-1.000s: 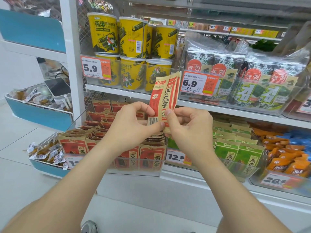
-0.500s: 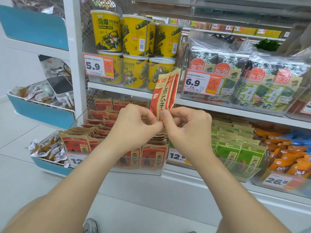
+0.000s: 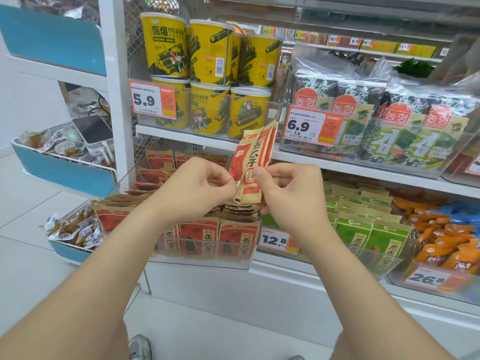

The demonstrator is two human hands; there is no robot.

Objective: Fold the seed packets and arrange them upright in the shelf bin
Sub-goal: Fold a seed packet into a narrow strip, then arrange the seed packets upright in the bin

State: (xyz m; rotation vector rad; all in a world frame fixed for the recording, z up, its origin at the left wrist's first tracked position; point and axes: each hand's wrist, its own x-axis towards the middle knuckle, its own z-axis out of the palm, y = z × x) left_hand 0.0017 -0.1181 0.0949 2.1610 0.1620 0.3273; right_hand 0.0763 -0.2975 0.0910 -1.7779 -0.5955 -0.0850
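2 hands close together, left hand (image 3: pixel 198 189) and right hand (image 3: pixel 289 194), pinch the lower half of the seed packet (image 3: pixel 255 161), holding it upright above the shelf bin (image 3: pixel 202 261), seemingly to press its lengthwise fold.

- My only camera rides on my head, facing forward and down at the shelves (image 3: pixel 181 138) from close in.
- My forearms enter from the bottom edge; my left hand (image 3: pixel 197 188) and right hand (image 3: pixel 291 196) meet mid-frame.
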